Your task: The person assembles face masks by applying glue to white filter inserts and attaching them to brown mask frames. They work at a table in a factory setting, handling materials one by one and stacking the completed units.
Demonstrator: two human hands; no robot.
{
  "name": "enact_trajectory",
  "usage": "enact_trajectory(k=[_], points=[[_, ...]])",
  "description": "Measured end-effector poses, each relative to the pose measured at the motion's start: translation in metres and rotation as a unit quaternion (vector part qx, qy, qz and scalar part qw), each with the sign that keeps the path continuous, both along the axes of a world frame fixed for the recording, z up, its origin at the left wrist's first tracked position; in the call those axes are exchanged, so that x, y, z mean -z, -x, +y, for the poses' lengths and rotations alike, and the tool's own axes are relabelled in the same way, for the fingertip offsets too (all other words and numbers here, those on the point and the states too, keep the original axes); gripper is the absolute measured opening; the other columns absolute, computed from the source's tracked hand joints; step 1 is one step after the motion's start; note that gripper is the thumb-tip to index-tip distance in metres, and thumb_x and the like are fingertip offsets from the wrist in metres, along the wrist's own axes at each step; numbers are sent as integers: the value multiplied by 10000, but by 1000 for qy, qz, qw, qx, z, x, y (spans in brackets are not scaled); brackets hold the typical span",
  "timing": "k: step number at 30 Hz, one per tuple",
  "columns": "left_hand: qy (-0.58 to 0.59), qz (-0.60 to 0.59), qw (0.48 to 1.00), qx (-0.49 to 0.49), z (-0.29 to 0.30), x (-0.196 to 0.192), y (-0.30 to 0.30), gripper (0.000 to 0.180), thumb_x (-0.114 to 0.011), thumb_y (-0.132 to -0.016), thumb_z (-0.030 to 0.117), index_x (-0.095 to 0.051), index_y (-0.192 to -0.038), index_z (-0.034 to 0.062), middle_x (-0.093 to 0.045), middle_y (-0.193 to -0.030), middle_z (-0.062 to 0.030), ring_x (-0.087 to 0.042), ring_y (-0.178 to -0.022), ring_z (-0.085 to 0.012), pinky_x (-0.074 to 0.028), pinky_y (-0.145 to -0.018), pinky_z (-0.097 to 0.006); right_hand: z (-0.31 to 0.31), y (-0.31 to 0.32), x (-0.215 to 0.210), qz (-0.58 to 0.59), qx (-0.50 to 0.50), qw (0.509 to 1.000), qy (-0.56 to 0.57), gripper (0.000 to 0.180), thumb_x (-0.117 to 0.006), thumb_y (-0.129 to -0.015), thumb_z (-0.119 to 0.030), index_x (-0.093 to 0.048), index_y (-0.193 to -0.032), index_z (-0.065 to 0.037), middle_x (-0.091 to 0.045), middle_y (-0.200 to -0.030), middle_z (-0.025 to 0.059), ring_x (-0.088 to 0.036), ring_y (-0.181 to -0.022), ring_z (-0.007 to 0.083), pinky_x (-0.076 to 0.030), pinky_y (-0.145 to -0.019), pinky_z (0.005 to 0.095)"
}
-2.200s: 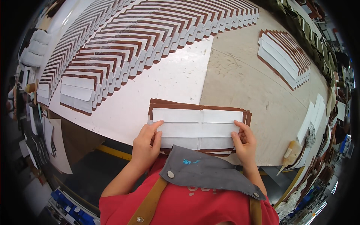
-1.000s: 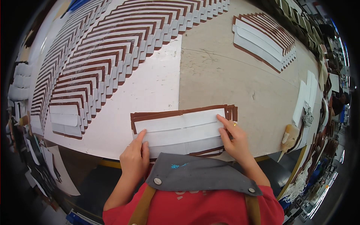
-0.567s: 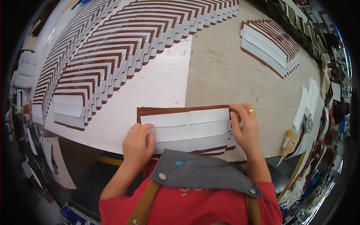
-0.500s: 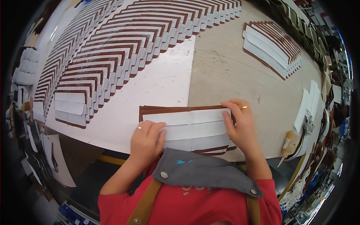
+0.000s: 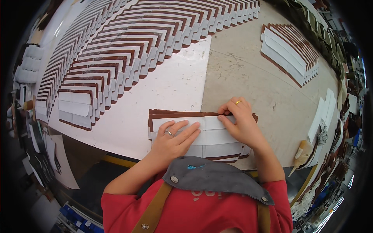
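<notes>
Reaching farther in from both ends than before, lays an open left hand (image 5: 173, 141) on the white panel (image 5: 217, 136) at lower centre of the head view and, pinching its brown top edge (image 5: 210, 114) with the right hand (image 5: 240, 119), seems to steady it while working that edge.

to your right, at the edge of the worktop (image 5: 248, 85), you have a cream bottle (image 5: 303, 151), its narrow nozzle toward you, beside long white strips (image 5: 316, 118). olive-green pieces (image 5: 319, 33) line your far right; a yellow bar (image 5: 118, 160) runs below at your left.
</notes>
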State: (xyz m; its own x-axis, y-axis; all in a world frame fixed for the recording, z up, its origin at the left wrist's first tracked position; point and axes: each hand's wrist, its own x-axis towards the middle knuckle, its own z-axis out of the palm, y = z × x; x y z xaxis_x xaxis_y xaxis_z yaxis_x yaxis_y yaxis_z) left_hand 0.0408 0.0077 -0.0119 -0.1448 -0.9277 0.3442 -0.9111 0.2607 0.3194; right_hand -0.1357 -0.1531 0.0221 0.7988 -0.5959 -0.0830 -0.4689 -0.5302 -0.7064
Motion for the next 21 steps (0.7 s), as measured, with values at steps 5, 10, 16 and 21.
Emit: enact_trajectory(k=[5, 10, 16, 21], points=[[-15, 18, 1000, 3, -3, -4, -1, 307, -618, -701, 98, -624, -1007, 120, -563, -1182, 32, -500, -1044, -159, -320, -925, -359, 0, -2, -2, -6, -32, 998, 62, 130, -624, -719, -50, -534, -806, -86, -502, -814, 43, -473, -832, 227, -324, -769, 345], [-58, 110, 990, -60, -12, -18, -6, 365, -624, -718, 91, -583, -1081, 111, -598, -1100, -9, -512, -1000, -204, -299, -902, -358, 9, 5, -4, -63, -51, 983, 164, 171, -618, -691, -25, -505, -802, -89, -535, -828, 29, -503, -818, 214, -341, -767, 331], [-71, 137, 986, -65, -29, -28, -10, 378, -592, -746, 12, -543, -1115, 76, -593, -950, -29, -516, -910, -223, -294, -864, -366, 15, 17, -8, -78, -32, 987, 139, 203, -617, -682, -1, -501, -826, -86, -559, -799, 16, -528, -768, 192, -351, -766, 326], [-75, 150, 985, -43, -39, -32, -10, 357, -602, -758, 13, -545, -1105, 75, -579, -875, -47, -523, -827, -218, -288, -864, -374, 18, 28, -4, -87, 8, 990, 112, 193, -614, -700, 6, -514, -843, -77, -566, -813, 24, -537, -775, 196, -355, -765, 322]])
